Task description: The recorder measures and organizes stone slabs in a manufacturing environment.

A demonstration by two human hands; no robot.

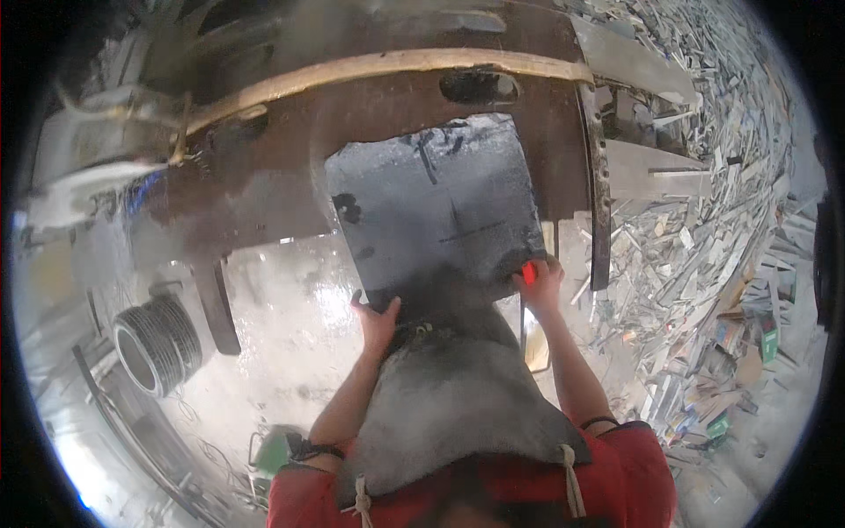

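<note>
A dark grey stone slab [436, 207] lies flat on a rusty brown machine table [290, 123]. My left hand [378, 319] grips the slab's near left corner, thumb spread over its edge. My right hand [539, 283] holds the near right corner, and a small red object [529, 274] shows between its fingers against the slab. A dusty grey apron [449, 396] hangs from my chest and hides the slab's near edge between the hands.
A heap of pale stone offcuts and strips [704, 220] covers the floor on the right. A coiled ribbed hose [157, 341] lies on the wet floor at the left. A metal rail [598, 185] runs down the table's right side.
</note>
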